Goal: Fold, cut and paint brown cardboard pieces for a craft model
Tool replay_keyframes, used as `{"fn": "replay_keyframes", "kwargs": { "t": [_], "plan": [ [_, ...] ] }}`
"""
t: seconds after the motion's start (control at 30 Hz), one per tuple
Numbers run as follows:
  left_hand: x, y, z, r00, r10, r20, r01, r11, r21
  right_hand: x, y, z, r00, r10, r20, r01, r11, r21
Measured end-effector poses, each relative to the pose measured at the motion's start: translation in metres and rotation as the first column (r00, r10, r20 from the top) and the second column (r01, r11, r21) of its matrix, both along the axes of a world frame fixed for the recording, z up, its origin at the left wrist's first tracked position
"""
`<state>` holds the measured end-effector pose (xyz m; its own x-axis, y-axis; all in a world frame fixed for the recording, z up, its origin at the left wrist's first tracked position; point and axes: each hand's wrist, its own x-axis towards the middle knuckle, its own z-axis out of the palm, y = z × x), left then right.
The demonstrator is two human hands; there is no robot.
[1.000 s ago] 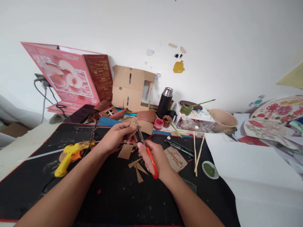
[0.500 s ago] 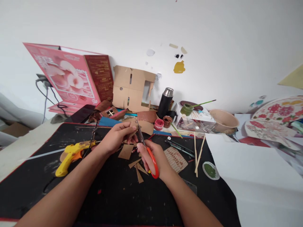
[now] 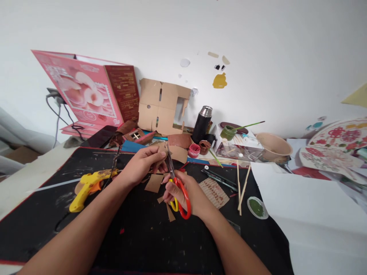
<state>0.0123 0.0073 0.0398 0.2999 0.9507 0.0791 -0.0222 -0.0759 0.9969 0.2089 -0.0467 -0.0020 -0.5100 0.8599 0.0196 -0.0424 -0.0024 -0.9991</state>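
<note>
My right hand point(image 3: 183, 193) grips a pair of scissors point(image 3: 187, 200) with one red and one yellow handle loop. Their blades point up and away, beside the fingertips of my left hand point(image 3: 147, 162). Those fingers are pinched on a small piece of cardboard point(image 3: 163, 149), mostly hidden behind them, and the blades touch or nearly touch its edge. Below the hands, a square cardboard offcut point(image 3: 154, 183) and a thin pointed scrap point(image 3: 171, 214) lie on the black mat point(image 3: 143, 240).
A yellow hot glue gun point(image 3: 88, 187) lies at left. Behind stand a cardboard panel point(image 3: 149, 110), a black thermos point(image 3: 202, 124) and a red paint jar point(image 3: 194, 150). To the right are corrugated cardboard point(image 3: 214, 193), wooden sticks point(image 3: 243, 189) and a lid with green paint point(image 3: 257, 207).
My right hand's fingers have spread and the yellow loop now shows apart from the red one. My left hand stays almost in place. The whole view has shifted slightly.
</note>
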Motion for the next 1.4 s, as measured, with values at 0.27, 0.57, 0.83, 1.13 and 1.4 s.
{"fn": "replay_keyframes", "kwargs": {
  "t": [0.27,0.57,0.83,1.13,1.4],
  "plan": [
    [0.001,0.0001,0.0008,0.999,-0.011,-0.033,0.011,1.0,-0.001,-0.0042,-0.0027,0.003,0.993,-0.078,0.086,0.082,0.996,-0.038],
    [-0.0023,0.0023,-0.0009,1.0,0.005,0.001,-0.005,1.0,-0.009,-0.0047,-0.0032,-0.0017,0.987,-0.133,0.093,0.134,0.991,0.001],
    [0.0001,-0.0009,0.0036,1.0,-0.001,-0.014,0.001,1.0,0.017,-0.0069,-0.0042,-0.0002,0.982,-0.157,0.106,0.158,0.987,-0.002],
    [0.003,-0.0024,0.0036,0.998,-0.009,0.068,0.008,1.0,0.016,-0.0073,-0.0049,-0.0029,0.984,-0.169,0.054,0.17,0.985,-0.019],
    [0.0033,-0.0024,0.0029,0.997,0.004,0.072,-0.005,1.0,0.014,-0.0076,-0.0049,-0.0024,0.984,-0.167,0.06,0.169,0.985,-0.024]
  ]
}}
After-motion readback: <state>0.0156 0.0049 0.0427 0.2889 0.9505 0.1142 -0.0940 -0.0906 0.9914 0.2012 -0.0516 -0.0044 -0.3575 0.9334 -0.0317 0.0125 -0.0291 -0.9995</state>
